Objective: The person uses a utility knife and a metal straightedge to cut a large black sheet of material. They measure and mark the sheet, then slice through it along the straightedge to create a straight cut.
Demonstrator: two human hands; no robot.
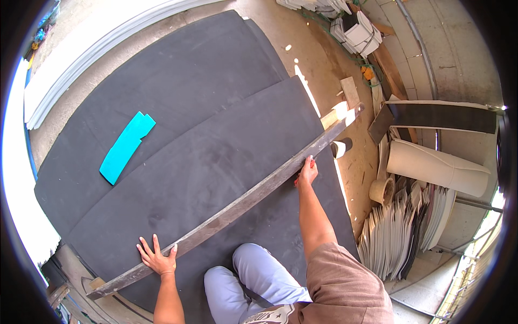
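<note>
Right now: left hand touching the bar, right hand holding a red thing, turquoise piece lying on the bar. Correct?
One error: the turquoise piece lies on the black sheeting, apart from the bar. The head view shows it. The rest stands: left hand touching the bar, right hand holding a red thing.

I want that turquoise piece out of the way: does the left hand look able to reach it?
Probably yes, leaning forward: only black sheeting lies between the left hand and the turquoise piece, though that hand rests across the straightedge.
</note>
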